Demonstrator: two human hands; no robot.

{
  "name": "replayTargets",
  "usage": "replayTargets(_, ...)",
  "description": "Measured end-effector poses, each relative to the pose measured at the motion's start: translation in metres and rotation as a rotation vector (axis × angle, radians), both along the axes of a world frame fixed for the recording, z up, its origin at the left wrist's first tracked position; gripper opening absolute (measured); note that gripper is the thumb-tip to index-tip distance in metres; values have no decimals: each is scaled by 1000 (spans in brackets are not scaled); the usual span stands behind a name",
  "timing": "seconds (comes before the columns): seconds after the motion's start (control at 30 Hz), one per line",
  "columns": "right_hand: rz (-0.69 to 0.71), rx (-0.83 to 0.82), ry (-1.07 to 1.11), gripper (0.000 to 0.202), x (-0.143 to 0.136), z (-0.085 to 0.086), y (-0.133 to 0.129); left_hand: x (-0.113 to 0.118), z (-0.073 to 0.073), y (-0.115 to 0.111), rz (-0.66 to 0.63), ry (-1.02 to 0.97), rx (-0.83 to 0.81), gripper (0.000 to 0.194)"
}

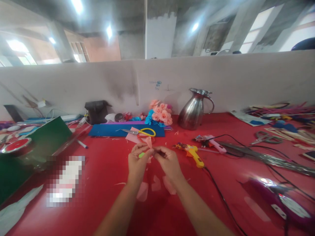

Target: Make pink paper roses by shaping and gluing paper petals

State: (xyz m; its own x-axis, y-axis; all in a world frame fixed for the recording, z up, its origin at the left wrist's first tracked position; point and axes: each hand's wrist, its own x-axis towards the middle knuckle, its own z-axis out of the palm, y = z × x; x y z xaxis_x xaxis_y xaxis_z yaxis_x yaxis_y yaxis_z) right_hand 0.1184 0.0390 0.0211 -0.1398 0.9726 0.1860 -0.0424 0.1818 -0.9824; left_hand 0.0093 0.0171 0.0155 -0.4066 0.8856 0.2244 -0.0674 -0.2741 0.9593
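Just above the red table [105, 196], a small piece of peach crepe paper [149, 142] stands rolled or folded upright between my fingertips. My left hand [137, 160] pinches it from the left. Meeting it from the right, my right hand [169, 161] has thumb and fingers closed at the paper's lower end. A bright green bit [141, 155] shows by my left palm; what it belongs to is hidden. Cut peach paper pieces [156, 183] lie loose below my hands. Beyond them, yellow-handled scissors [147, 132] rest on a peach sheet and a blue sheet [105, 130].
A yellow glue gun [195, 156] and a pink one [215, 144] lie at the right, their cords trailing. A steel jug [193, 109] stands behind, near a peach flower bunch [162, 113]. Grey scissors [267, 137] are farther right. A green board [51, 137] leans at left.
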Motion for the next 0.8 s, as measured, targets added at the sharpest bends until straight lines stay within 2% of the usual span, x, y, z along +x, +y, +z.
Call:
replayTargets(0.13,-30,64,-74,15,0,-2,-2,-1,0,0,56,34,23,10)
replayTargets(0.33,-32,106,-83,11,-2,-4,-2,-6,-7,3,59,-13,37,11)
replayTargets(0.57,15,139,-44,11,1,-8,2,-4,-4,2,63,121,187,3)
replayTargets(0.7,20,153,-26,12,2,-8,1,-3,-3,1,27,146,214,7)
replayTargets(0.8,-23,166,-51,12,2,-7,0,-3,-3,1,-18,141,169,11)
